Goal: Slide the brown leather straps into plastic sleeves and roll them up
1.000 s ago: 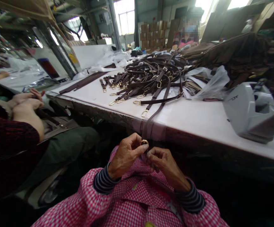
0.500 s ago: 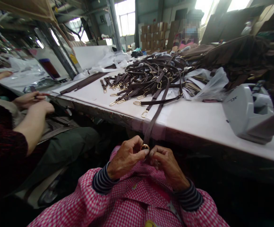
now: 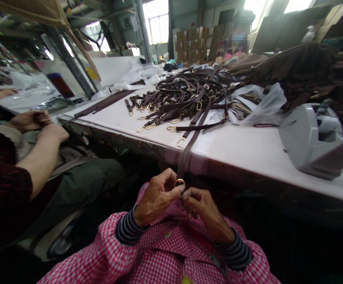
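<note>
My left hand (image 3: 159, 193) pinches the near end of a dark brown strap (image 3: 185, 156) between thumb and fingers. A gold metal ring (image 3: 179, 182) shows at that end, beside the left thumb. Close against it on the right, my right hand (image 3: 199, 203) has its fingers drawn together; whatever they grip is hidden. From my hands the strap runs up over the table edge toward a heap of brown straps (image 3: 189, 94) with gold clasps. Both hands are above my lap, just off the table edge.
On the white table (image 3: 233, 150), a grey tape dispenser-like device (image 3: 310, 142) stands at right, near a clear plastic bag (image 3: 266, 104). Long brown strips (image 3: 106, 103) lie at left. A co-worker's arm (image 3: 45, 152) is close on my left; another person (image 3: 233, 49) sits across the table.
My right hand has shifted slightly left, closer to the ring and my left thumb. The ring and strap end have moved slightly left and up. The co-worker's hands at left have also moved.
</note>
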The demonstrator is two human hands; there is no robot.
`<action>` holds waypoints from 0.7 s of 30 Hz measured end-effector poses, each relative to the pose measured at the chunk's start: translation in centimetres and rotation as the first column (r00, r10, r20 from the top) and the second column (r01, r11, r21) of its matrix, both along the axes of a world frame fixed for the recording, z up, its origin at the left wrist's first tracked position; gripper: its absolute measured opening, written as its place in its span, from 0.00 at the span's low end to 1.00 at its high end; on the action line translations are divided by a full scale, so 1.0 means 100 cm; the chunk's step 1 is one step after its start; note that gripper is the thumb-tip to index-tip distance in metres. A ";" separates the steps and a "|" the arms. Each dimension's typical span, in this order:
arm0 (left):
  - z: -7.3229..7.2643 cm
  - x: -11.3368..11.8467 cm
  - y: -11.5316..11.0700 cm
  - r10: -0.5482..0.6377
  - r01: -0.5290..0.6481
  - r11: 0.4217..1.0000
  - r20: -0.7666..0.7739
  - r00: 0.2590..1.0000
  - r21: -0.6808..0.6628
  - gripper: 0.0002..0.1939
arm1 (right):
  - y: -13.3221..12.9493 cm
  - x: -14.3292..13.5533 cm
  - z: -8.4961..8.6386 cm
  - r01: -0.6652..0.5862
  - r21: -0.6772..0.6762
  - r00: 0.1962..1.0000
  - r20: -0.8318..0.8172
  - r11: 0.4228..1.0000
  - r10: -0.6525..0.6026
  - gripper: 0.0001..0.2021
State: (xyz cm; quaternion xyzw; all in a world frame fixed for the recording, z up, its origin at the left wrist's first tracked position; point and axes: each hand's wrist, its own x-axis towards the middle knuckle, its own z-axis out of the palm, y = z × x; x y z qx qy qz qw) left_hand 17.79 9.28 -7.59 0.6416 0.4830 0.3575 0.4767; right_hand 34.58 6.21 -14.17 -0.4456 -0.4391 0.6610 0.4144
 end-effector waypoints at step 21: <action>-0.009 0.008 -0.018 -0.047 0.112 0.984 -0.410 0.911 0.136 0.08 | -0.003 -0.002 -0.017 0.138 -0.110 0.983 -0.107 0.984 -0.150 0.09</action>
